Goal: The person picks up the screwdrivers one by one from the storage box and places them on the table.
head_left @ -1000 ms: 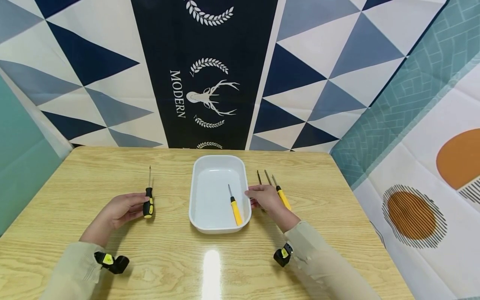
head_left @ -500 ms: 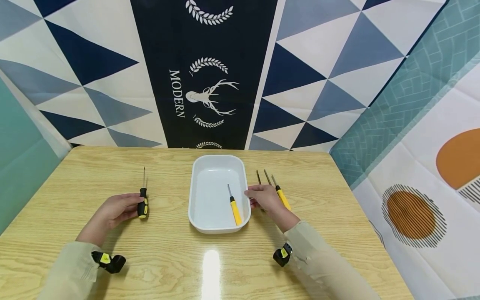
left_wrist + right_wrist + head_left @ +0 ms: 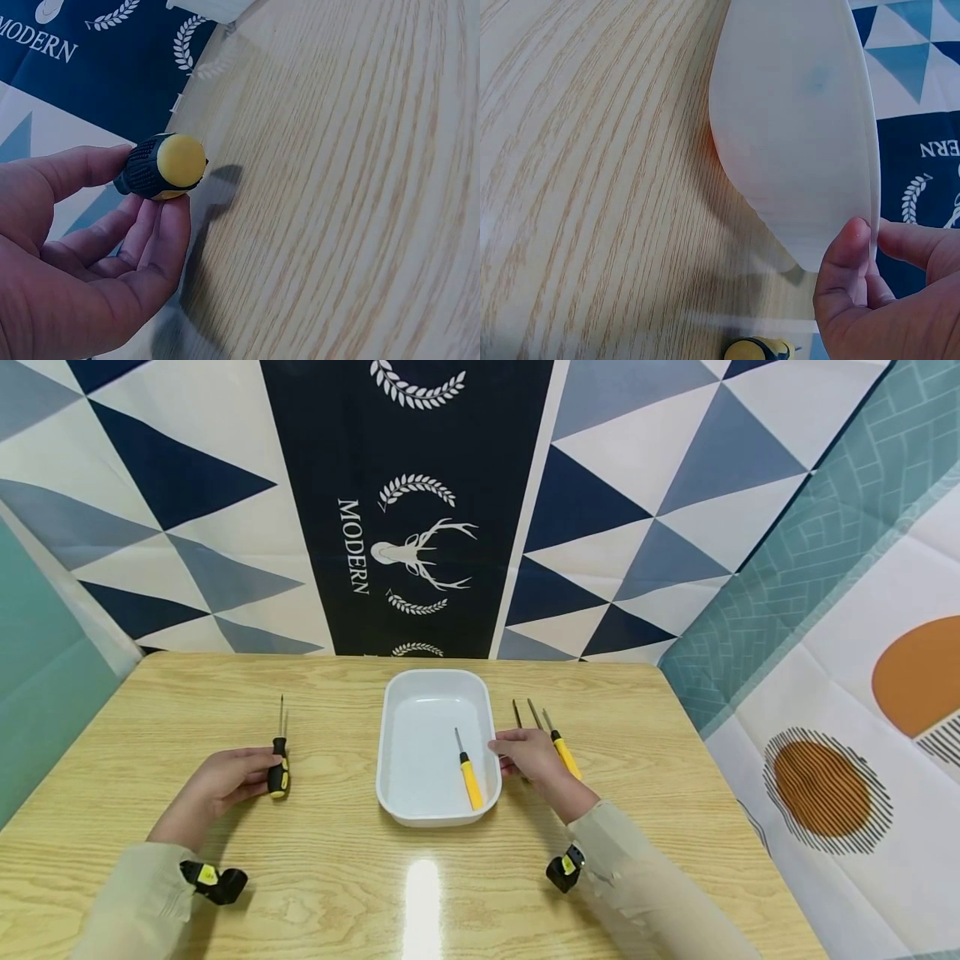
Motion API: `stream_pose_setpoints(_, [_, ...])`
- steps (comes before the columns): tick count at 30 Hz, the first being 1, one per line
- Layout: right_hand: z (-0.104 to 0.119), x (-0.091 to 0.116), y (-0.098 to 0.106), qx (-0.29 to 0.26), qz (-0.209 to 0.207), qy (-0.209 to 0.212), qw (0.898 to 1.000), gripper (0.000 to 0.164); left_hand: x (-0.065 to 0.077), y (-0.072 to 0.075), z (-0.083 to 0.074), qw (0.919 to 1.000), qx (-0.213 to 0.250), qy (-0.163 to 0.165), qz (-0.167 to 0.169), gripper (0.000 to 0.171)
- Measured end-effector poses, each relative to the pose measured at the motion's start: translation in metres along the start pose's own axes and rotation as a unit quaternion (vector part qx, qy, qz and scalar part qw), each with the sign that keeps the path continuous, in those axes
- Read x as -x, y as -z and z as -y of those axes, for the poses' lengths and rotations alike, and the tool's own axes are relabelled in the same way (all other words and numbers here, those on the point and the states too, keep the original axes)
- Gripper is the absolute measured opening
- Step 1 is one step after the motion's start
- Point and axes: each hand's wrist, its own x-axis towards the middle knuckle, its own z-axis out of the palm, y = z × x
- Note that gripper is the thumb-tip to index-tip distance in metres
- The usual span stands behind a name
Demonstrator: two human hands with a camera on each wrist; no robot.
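Observation:
Between thumb and fingers, my left hand [image 3: 225,781] pinches a black-and-yellow screwdriver [image 3: 279,768], its shaft pointing to the table's far edge. The left wrist view shows the yellow butt of its handle [image 3: 180,160] facing the camera, with a shadow on the wood nearby. My right hand [image 3: 536,760] grips the right rim of a white plastic tray [image 3: 420,735]. In the right wrist view, thumb and fingers pinch the tray wall [image 3: 795,135] from both sides. Inside the tray, toward its right side, lies a yellow-handled screwdriver [image 3: 471,781].
Right of the tray lies another yellow-handled screwdriver [image 3: 566,756]. Beside it, two shafts [image 3: 535,714] stick out past my right hand, which hides their handles. The wooden table [image 3: 337,877] ends at a patterned wall covering [image 3: 420,527] at the back.
My left hand has moved a little to the left with the screwdriver, away from the tray. My right hand and the tray have stayed put.

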Motion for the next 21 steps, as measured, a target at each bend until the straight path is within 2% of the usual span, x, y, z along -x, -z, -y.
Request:
stream_pose_setpoints(15, [0.0013, 0.0013, 0.0000, -0.007, 0.003, -0.003, 1.000, 0.029, -0.0009, 0.0027, 0.0004, 0.9997, -0.015, 0.012, -0.014, 0.070])
stream_pose_setpoints(21, [0.0012, 0.0016, 0.0005, -0.005, 0.003, 0.000, 1.000, 0.029, 0.0001, 0.0025, -0.0007, 0.9988, -0.038, 0.008, -0.029, 0.069])
